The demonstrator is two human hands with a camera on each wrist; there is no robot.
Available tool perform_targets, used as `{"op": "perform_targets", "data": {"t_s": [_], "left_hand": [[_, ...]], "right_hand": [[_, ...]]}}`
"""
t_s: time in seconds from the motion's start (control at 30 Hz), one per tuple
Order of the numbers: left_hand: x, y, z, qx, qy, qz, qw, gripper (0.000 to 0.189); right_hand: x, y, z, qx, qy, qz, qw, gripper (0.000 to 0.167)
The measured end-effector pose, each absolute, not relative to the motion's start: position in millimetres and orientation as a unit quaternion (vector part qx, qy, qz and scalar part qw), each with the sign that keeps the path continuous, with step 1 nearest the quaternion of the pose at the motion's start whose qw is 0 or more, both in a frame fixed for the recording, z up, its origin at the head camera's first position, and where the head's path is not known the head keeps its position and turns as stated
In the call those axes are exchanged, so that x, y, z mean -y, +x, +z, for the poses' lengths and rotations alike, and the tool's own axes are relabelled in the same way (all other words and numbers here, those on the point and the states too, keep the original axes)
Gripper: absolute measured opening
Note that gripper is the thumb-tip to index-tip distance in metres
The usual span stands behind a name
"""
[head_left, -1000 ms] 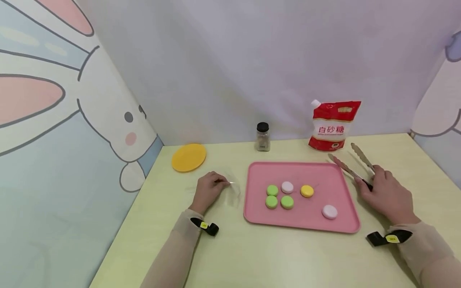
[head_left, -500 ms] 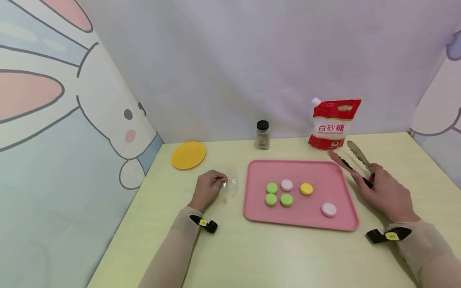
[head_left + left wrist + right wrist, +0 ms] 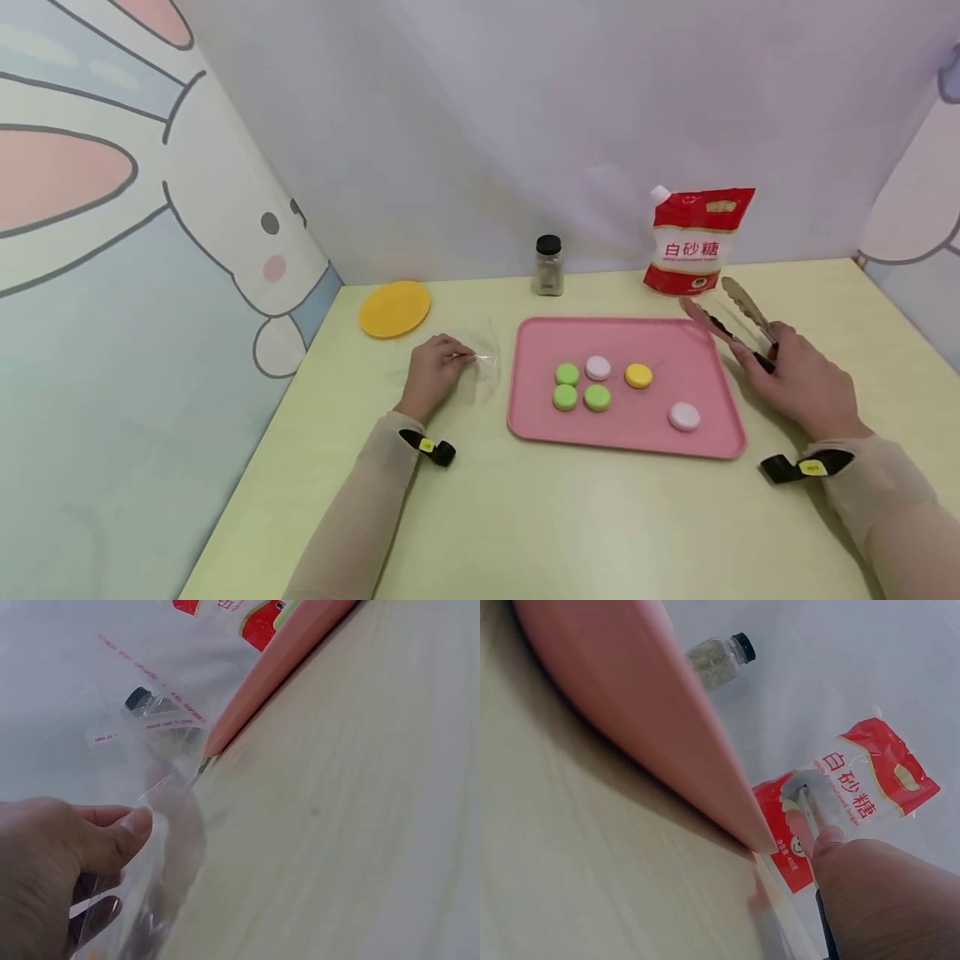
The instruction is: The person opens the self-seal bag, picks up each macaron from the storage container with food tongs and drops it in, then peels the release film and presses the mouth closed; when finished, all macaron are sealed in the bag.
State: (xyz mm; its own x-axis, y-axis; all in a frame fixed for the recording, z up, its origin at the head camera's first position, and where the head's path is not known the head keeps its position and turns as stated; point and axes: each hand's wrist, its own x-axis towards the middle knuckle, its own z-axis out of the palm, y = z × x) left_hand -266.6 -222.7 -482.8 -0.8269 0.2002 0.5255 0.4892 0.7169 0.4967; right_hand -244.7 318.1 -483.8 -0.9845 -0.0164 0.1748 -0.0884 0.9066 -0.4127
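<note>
My left hand (image 3: pixel 433 371) pinches the edge of a clear plastic bag (image 3: pixel 487 365) between thumb and fingers, left of the pink tray (image 3: pixel 645 439). Pink print shows along the bag's top in the left wrist view. My right hand (image 3: pixel 810 387) grips metal tongs (image 3: pixel 744 303) with dark handles at the tray's right edge; their arms are spread, with nothing between the tips. On the tray lie several green macarons (image 3: pixel 597 397), a yellow macaron (image 3: pixel 638 376), a pale pink macaron (image 3: pixel 597 367) and another pale pink macaron (image 3: pixel 684 416) nearer the right.
Behind the tray stand a black-capped glass jar (image 3: pixel 549 268) and a red and white bag of sugar (image 3: pixel 693 242). A round yellow plate (image 3: pixel 394 309) lies at the table's back left. Fabric-like walls (image 3: pixel 487 150) border the table at the back and left.
The tongs' arms have shifted slightly at the right hand. The plastic bag has changed shape in the left hand's pinch. The whole head view has tilted a little downward, moving everything up.
</note>
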Motion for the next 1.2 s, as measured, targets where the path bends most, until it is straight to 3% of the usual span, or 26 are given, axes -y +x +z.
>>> {"op": "perform_targets", "data": {"t_s": [0.23,0.67,0.83,1.0,1.13,1.2], "left_hand": [[219,-266,-478,0.907,-0.137,-0.338,0.211,0.007],[220,-264,-479,0.908,-0.129,-0.348,0.193,0.003],[219,-266,-475,0.902,-0.138,-0.351,0.212,0.002],[220,-266,-472,0.892,-0.121,-0.378,0.215,0.004],[221,-265,-475,0.873,-0.109,-0.416,0.23,0.01],[223,-265,-477,0.864,-0.12,-0.422,0.248,0.01]], "right_hand": [[-320,-243,-482,0.973,0.027,0.214,0.078,0.075],[-317,-241,-483,0.973,0.028,0.212,0.085,0.076],[-317,-240,-478,0.974,0.03,0.204,0.088,0.076],[-313,-239,-474,0.974,0.049,0.198,0.095,0.066],[-302,-237,-462,0.965,0.126,0.194,0.121,0.05],[-291,-235,-450,0.962,0.174,0.182,0.107,0.046]]}}
